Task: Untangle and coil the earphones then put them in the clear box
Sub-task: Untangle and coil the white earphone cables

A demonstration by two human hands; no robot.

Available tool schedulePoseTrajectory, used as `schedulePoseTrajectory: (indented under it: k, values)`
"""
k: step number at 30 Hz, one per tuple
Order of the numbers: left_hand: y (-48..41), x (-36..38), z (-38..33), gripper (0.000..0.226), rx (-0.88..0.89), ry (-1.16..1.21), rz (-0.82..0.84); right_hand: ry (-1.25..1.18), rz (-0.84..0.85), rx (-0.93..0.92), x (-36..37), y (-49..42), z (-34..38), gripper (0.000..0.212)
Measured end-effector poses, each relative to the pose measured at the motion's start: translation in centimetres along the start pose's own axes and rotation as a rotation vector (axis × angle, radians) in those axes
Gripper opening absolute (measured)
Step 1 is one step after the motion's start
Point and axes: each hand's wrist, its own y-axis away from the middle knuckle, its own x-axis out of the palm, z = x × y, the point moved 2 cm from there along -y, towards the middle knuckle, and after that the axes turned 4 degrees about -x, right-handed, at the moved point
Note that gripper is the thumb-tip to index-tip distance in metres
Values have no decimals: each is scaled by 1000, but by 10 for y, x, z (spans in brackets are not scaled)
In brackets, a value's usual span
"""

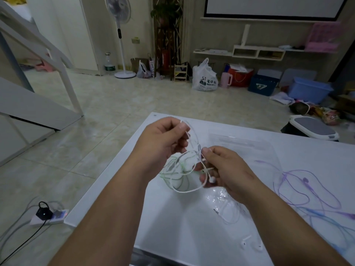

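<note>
Your left hand (pixel 165 139) pinches one end of the white earphones (pixel 184 191) between thumb and fingertips. Your right hand (pixel 224 167) is curled round the stretch where the earbuds hang. Both hands are clamped on that one cord, near each other and raised just above the surface (pixel 172 227). The loop sagging between them seems to cross the green set (pixel 166 173) lying below, so lift it clear before you wind. Keep the left pinch fixed as an anchor and let the right hand feed slack. Ease crossings open rather than pulling them tight, then lay even turns that will likely fit the clear box (pixel 249 144), which sits on the surface just beyond your right hand. By my count there are five earphone sets: the white one in your hands, the green one, a purple set (pixel 305 180) to the right, a blue cable (pixel 322 217) near it, and a second white set (pixel 244 244) by your right forearm. There is one clear box and one crinkled clear wrapper (pixel 219 196).
</note>
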Motion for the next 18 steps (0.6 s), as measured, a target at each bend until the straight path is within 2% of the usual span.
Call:
schedulePoseTrajectory:
  k: [4,7,9,14,18]
  values:
    - [5,1,-12,10,53,175,22,123,195,63,4,9,2,34]
    - [9,-1,-15,9,58,173,17,366,84,-72,0,4,2,21]
    - [10,-2,-16,9,52,144,-4,362,-20,-184,-4,1,5,6]
    - [10,-1,-15,8,35,106,-30,134,6,-250,-5,2,7,24]
    - [10,-1,-14,11,43,62,-39,218,-72,-316,-5,5,8,27]
